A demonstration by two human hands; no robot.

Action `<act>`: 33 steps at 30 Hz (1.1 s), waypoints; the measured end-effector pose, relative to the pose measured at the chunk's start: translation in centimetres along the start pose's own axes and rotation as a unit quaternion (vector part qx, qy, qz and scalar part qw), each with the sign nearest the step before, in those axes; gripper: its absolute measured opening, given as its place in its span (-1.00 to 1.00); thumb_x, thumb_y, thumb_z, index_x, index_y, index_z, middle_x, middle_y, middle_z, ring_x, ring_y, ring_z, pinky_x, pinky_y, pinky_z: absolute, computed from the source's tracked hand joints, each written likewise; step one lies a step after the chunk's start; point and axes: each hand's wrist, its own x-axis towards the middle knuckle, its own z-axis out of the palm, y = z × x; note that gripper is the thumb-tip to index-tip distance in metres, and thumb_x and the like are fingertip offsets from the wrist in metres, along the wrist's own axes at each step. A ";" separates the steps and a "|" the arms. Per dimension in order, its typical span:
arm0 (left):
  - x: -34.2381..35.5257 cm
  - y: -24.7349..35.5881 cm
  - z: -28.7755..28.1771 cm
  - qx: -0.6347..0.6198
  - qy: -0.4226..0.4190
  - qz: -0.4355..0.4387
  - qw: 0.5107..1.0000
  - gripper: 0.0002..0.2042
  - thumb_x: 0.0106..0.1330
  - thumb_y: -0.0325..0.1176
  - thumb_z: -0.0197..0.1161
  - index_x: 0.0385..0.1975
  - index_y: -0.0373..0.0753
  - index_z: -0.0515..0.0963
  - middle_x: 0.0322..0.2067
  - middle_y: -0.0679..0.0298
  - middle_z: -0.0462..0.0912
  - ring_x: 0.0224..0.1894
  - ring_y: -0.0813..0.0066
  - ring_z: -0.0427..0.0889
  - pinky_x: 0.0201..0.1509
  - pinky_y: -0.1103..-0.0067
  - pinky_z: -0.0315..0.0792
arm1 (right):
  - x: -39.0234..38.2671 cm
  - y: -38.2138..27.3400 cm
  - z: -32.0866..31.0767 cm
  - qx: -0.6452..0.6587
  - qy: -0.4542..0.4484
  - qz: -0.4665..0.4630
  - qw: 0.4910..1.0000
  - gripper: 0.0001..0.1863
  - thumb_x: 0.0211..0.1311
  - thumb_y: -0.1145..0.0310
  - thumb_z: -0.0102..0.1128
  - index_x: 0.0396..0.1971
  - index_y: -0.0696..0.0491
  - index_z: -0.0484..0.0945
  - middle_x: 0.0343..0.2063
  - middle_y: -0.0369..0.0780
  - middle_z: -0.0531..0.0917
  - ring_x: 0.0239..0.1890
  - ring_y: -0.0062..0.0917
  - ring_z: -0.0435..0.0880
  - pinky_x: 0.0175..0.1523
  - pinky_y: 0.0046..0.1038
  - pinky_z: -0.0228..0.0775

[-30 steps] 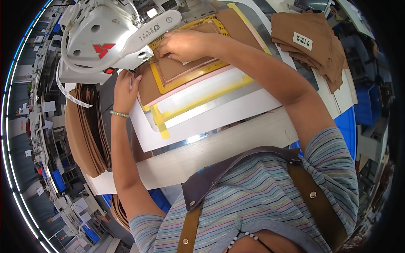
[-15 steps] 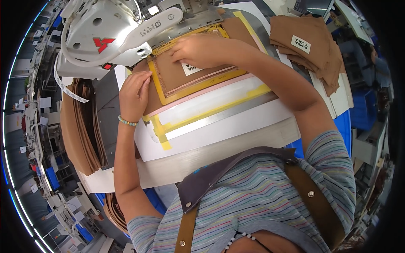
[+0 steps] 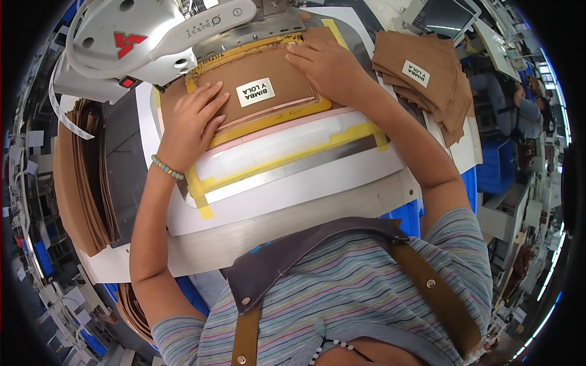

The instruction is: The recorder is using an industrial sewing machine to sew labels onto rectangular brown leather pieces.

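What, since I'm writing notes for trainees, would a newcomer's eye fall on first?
At upper centre, the yellow frame with a brown panel and white label inside, flanked by the left hand and right hand, probably stands out first. Next come the white machine at upper left, with its red mark, and the stack of brown pieces at upper right.

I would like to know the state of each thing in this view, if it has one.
Left hand: open, fingers spread on the panel
Right hand: open, over the panel's right end
Brown panel: flat, white label upward
Yellow frame: flat, around the label
Brown stack at right: piled unevenly
Brown pieces at left: standing on edge
Monitor: on or off unclear
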 end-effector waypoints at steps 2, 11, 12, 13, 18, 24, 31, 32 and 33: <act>-0.1 0.1 -0.2 -0.007 -0.011 -0.007 1.000 -0.54 0.44 -0.42 0.32 0.34 -0.19 0.55 0.45 0.21 0.47 0.48 0.09 0.41 0.50 0.26 0.30 | 0.2 -0.1 0.0 -0.015 -0.001 -0.002 1.000 -0.64 0.28 0.45 0.24 0.08 0.05 0.64 0.14 -0.26 0.71 0.17 -0.41 0.64 0.17 -0.37 0.50; -0.1 0.2 -0.1 -0.034 -0.006 -0.011 0.999 -0.52 0.44 -0.42 0.31 0.36 -0.23 0.52 0.46 0.15 0.45 0.47 0.04 0.42 0.52 0.23 0.35 | 1.1 -0.7 -0.9 -0.004 -0.014 -0.019 1.000 -0.68 0.24 0.46 0.27 0.01 0.08 0.63 0.01 -0.26 0.73 0.09 -0.39 0.67 0.17 -0.34 0.53; 0.0 0.2 -0.1 -0.031 -0.005 -0.016 0.999 -0.52 0.44 -0.42 0.31 0.36 -0.23 0.52 0.46 0.15 0.45 0.47 0.04 0.42 0.52 0.23 0.35 | 1.1 -0.7 -1.2 -0.005 -0.046 -0.001 0.999 -0.68 0.24 0.47 0.27 0.00 0.08 0.63 0.02 -0.26 0.73 0.09 -0.39 0.67 0.17 -0.33 0.54; 0.1 0.2 -0.1 -0.034 -0.004 -0.015 0.999 -0.52 0.44 -0.42 0.31 0.36 -0.24 0.52 0.45 0.15 0.46 0.46 0.04 0.43 0.51 0.24 0.37 | 1.3 -0.7 -1.4 -0.006 -0.078 0.018 0.997 -0.69 0.24 0.47 0.28 0.00 0.08 0.64 0.02 -0.26 0.73 0.09 -0.38 0.67 0.17 -0.33 0.55; 0.3 0.3 0.2 -0.020 0.003 -0.010 1.000 -0.53 0.43 -0.42 0.31 0.34 -0.25 0.52 0.44 0.13 0.47 0.45 0.04 0.44 0.51 0.24 0.37 | 2.4 -0.6 -2.3 0.015 -0.127 0.021 0.992 -0.65 0.30 0.45 0.25 0.08 0.09 0.63 0.12 -0.26 0.70 0.17 -0.36 0.63 0.23 -0.28 0.54; 0.4 0.3 0.5 -0.020 0.004 -0.016 1.000 -0.53 0.43 -0.40 0.31 0.35 -0.22 0.51 0.43 0.14 0.48 0.46 0.04 0.44 0.52 0.24 0.38 | 2.7 -0.6 -2.6 0.012 -0.173 0.041 0.984 -0.59 0.39 0.42 0.18 0.22 0.05 0.63 0.21 -0.32 0.67 0.27 -0.35 0.57 0.31 -0.27 0.53; 0.4 0.4 0.3 -0.018 0.002 -0.016 1.000 -0.54 0.45 -0.39 0.31 0.34 -0.19 0.52 0.41 0.13 0.50 0.45 0.01 0.44 0.49 0.24 0.40 | 3.4 -0.9 -1.8 0.047 -0.123 0.008 0.991 -0.68 0.39 0.44 0.17 0.10 0.02 0.65 0.14 -0.31 0.71 0.19 -0.37 0.59 0.23 -0.34 0.59; 0.4 0.4 0.3 -0.020 0.001 -0.015 1.000 -0.54 0.45 -0.38 0.31 0.34 -0.19 0.52 0.40 0.13 0.50 0.45 0.02 0.44 0.48 0.24 0.40 | 3.6 -0.9 -1.6 0.048 -0.122 0.005 0.991 -0.68 0.39 0.44 0.17 0.10 0.02 0.65 0.14 -0.31 0.71 0.19 -0.37 0.59 0.23 -0.34 0.59; 0.5 0.5 0.3 -0.018 0.001 -0.017 1.000 -0.54 0.45 -0.38 0.31 0.34 -0.19 0.52 0.40 0.13 0.50 0.45 0.02 0.44 0.48 0.24 0.40 | 3.8 -1.0 -1.5 0.055 -0.112 -0.004 0.992 -0.69 0.36 0.44 0.19 0.08 0.02 0.65 0.12 -0.31 0.72 0.17 -0.38 0.60 0.21 -0.35 0.59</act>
